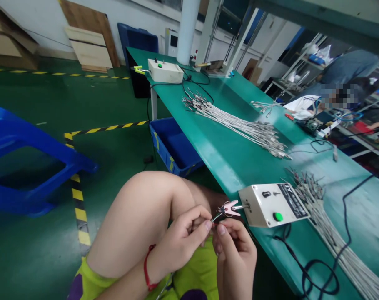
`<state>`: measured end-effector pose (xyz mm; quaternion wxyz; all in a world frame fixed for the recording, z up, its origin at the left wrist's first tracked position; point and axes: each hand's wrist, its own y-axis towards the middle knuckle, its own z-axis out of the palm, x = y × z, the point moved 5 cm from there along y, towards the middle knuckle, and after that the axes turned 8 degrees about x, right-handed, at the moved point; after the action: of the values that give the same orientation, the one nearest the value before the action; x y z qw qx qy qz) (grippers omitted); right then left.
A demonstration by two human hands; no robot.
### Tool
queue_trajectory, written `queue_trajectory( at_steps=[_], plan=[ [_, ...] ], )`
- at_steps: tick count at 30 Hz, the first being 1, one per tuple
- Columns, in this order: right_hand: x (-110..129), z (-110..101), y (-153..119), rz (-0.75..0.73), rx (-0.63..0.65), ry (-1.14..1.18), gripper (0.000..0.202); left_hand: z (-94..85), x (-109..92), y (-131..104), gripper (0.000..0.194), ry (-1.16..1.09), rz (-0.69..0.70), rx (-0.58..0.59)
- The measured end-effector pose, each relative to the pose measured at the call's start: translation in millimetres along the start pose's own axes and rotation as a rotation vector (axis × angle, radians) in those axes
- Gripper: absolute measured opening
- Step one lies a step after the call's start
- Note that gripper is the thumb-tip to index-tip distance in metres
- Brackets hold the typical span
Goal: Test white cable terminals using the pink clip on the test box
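Thin coloured wires (217,217) run from my fingertips up to a pink clip (230,208). That clip sits on the metal shaft of a white control box (260,208) with a green button, at the table edge. Thumb and fingers of my left hand (185,235) pinch the wires just below the clip. My right hand (235,246) is closed beside it, thumb and forefinger pinching a reddish wire. A grey cable (165,287) shows under my left wrist, above my lap; its middle is hidden by the hand.
Bundles of grey cables (239,125) lie on the green table (208,146), one beside the box. A second white box (165,71) stands at the far end. Below are a blue crate (177,143) and, left, a blue stool (30,154). A person (342,79) works across the table.
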<state>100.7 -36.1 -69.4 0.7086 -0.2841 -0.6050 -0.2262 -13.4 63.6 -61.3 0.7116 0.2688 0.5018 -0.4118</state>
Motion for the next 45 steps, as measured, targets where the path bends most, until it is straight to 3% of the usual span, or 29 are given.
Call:
queue_trajectory(
  at_steps=[6, 12, 15, 19, 25, 31, 38, 45],
  plan=[
    [-2, 12, 6, 0.043, 0.073, 0.139, 0.024, -6.3, 7, 6, 0.024, -0.011, 0.045, -0.115],
    [-7, 1, 20, -0.027, 0.022, 0.221, 0.024, -12.3, 10, 12, 0.024, -0.150, 0.005, -0.220],
    [-7, -1, 29, -0.070, 0.045, 0.323, 0.030, -9.9, 12, 17, 0.021, -0.194, 0.011, -0.214],
    [-13, -3, 35, -0.017, 0.047, 0.436, 0.042, -6.9, 12, 21, 0.021, -0.231, 0.066, -0.211],
    [-21, -4, 38, -0.007, -0.064, 0.499, 0.036, -5.8, 9, 25, 0.016, -0.294, 0.056, -0.216],
    [-22, 6, 40, 0.036, -0.072, 0.604, 0.030, -4.0, 8, 26, 0.012, -0.363, 0.086, -0.204],
    [-21, 9, 39, 0.079, -0.091, 0.638, 0.027, -3.1, 20, 26, 0.013, -0.271, 0.107, -0.272],
    [-22, 10, 39, 0.098, -0.112, 0.662, 0.032, -6.5, 19, 24, 0.017, -0.095, 0.165, -0.330]
  ],
)
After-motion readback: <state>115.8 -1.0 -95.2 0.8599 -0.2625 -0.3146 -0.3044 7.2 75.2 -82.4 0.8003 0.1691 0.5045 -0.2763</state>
